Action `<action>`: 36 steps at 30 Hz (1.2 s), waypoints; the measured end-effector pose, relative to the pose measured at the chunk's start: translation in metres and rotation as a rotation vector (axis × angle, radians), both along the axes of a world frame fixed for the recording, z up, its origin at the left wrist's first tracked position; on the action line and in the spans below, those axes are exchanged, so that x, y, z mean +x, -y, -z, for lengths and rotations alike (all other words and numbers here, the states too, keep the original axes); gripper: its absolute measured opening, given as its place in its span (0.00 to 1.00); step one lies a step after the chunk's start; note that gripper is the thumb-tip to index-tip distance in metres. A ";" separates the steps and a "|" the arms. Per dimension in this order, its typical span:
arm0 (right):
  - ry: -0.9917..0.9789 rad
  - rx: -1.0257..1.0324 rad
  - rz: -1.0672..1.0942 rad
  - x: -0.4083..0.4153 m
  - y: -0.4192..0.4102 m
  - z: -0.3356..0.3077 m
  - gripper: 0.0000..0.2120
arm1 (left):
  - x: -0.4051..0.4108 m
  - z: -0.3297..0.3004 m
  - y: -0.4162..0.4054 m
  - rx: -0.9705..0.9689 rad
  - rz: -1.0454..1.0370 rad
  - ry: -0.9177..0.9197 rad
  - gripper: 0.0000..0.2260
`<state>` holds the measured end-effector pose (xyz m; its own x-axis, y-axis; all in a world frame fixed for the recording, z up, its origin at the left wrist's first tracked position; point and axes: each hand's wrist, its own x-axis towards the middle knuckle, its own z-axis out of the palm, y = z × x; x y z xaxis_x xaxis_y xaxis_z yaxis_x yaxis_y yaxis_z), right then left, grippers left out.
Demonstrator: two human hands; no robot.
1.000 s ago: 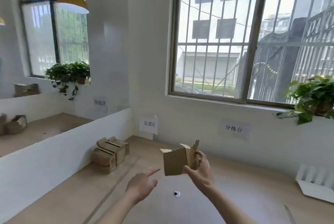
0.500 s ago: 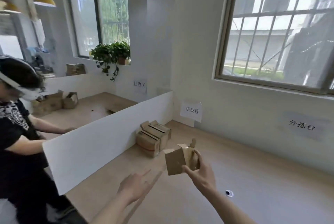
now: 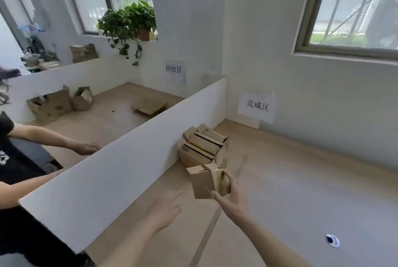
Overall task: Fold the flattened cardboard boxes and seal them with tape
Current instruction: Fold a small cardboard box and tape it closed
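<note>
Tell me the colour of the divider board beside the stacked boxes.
White, in the head view: the divider board.

A pale wood counter [image 3: 290, 180] carries a stack of boxes [image 3: 203, 147]. They sit at eleven o'clock, against a white divider [image 3: 120, 169].

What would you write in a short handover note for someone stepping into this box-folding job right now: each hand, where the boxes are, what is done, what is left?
Right hand grips a folded small box above the table, top flaps not closed.
Left hand is open, holding nothing.
Done: a pile of folded boxes sits against the white divider, near the 完成区 sign.
Left: probably set the held box by the pile; whether it is taped is unclear.
</note>
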<state>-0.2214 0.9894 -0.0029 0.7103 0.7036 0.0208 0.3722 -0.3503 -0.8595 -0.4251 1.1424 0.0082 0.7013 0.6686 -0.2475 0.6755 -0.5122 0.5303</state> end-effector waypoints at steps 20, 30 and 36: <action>-0.176 -0.116 0.108 0.016 -0.219 0.193 0.44 | 0.031 0.184 -0.208 -0.156 0.070 -0.149 0.24; -0.230 -0.219 0.249 0.022 -0.260 0.233 0.45 | 0.061 0.209 -0.241 -0.203 0.175 -0.099 0.24; -0.248 -0.275 0.221 0.023 -0.250 0.243 0.38 | 0.068 0.212 -0.235 -0.200 0.214 -0.080 0.24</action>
<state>-0.1982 1.2394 -0.2460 0.8042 0.4895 -0.3370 0.0563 -0.6272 -0.7768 -0.3573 1.3774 -0.2041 0.7940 0.4398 -0.4196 0.6071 -0.5382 0.5846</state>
